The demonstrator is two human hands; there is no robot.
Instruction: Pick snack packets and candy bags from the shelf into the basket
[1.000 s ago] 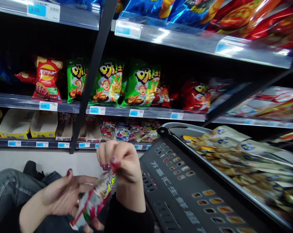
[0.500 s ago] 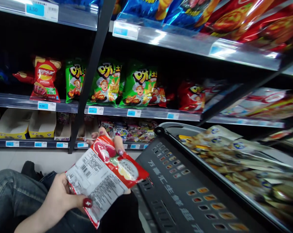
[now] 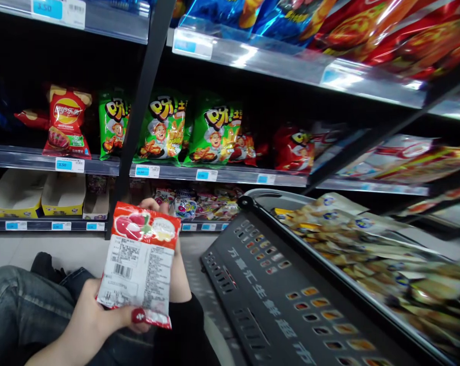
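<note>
My left hand [image 3: 88, 320] pinches the lower edge of a small red-and-white snack packet [image 3: 138, 264], thumb in front and fingers underneath. The packet's printed back, with a barcode and small text, faces me nearly upright. Behind it is my right hand [image 3: 178, 274]; its bent fingers show above the packet's top edge, closed against it, while the rest of their grip is hidden. Right of the hands stands a dark grey plastic crate [image 3: 260, 290], holding many brown-and-cream packets [image 3: 351, 254].
Ahead, a shelf [image 3: 222, 175] carries green snack bags [image 3: 214, 132] and a red chip bag [image 3: 67, 122]. Below are open cardboard boxes [image 3: 18, 195] and small packets [image 3: 186, 206]. A black post [image 3: 138, 112] divides the shelves. My bent knee [image 3: 4, 310] is at left.
The packet has turned more upright and shifted left. My right thumb, earlier on its front upper corner, is now out of sight behind it. The left hand keeps its hold.
</note>
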